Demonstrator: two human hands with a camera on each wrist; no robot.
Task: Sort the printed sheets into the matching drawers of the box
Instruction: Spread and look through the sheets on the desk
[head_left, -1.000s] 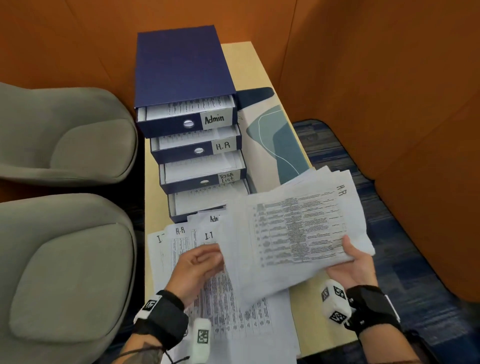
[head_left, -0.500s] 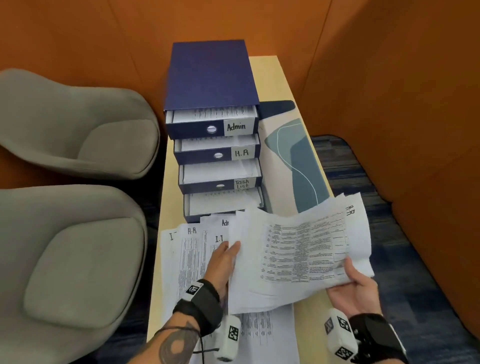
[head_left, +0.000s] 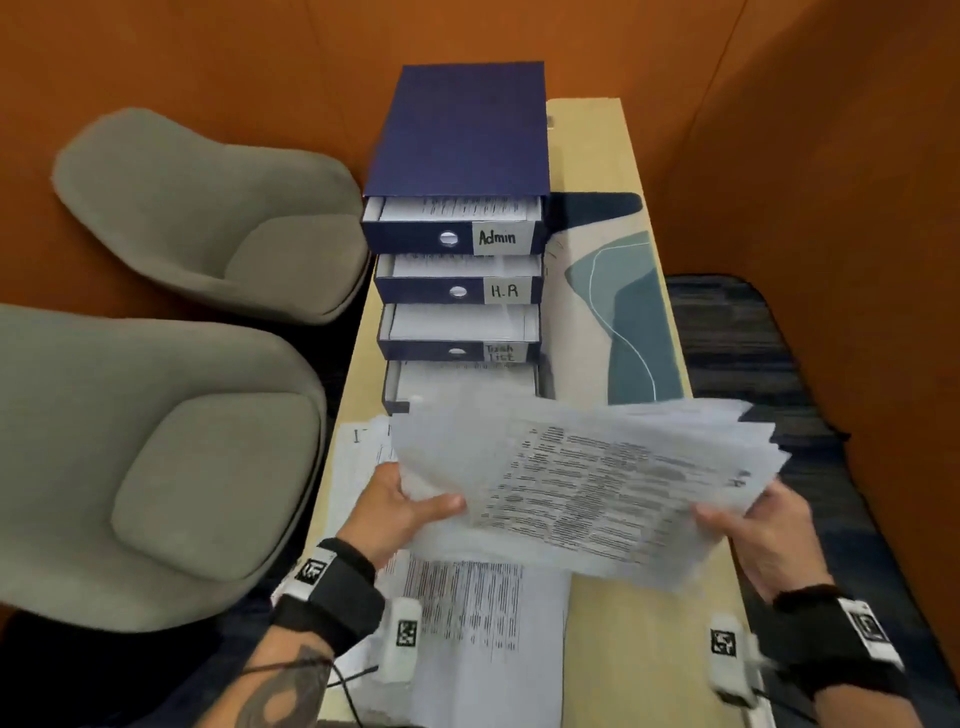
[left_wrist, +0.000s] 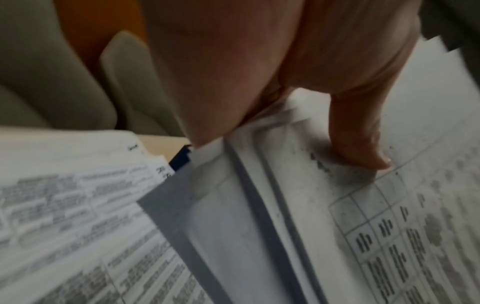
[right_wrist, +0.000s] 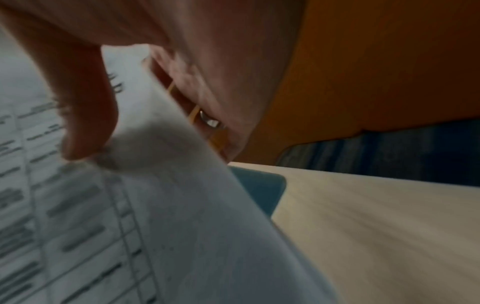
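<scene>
Orange padded walls (head_left: 779, 156) all round, pale wooden table (head_left: 649, 649) running away from the viewer, dark blue carpet (head_left: 727, 322) to its right. Nearest on the table: loose printed sheets (head_left: 478, 613) lying flat, partly covered. Just above them, a fanned sheaf of printed sheets (head_left: 587, 483) held off the table by both ends, blurred. Left hand (head_left: 395, 512) gripping the sheaf's left edge, thumb on top and fingers curled underneath, confirmed in the left wrist view (left_wrist: 259, 82). Right hand (head_left: 769, 525) pinching the right edge, thumb pressed on the top page, fingers beneath (right_wrist: 182, 72). Beyond the sheaf, navy drawer box (head_left: 462, 130) standing upright, all four drawers pulled partly out, paper inside each. Labels reading Admin (head_left: 498, 238), H.R (head_left: 505, 291), Task List (head_left: 500, 352); bottom drawer (head_left: 457, 384) label hidden by the sheaf. Right of the box, a patterned teal mat (head_left: 623, 322). Left of the table, two grey armchairs (head_left: 156, 457).
</scene>
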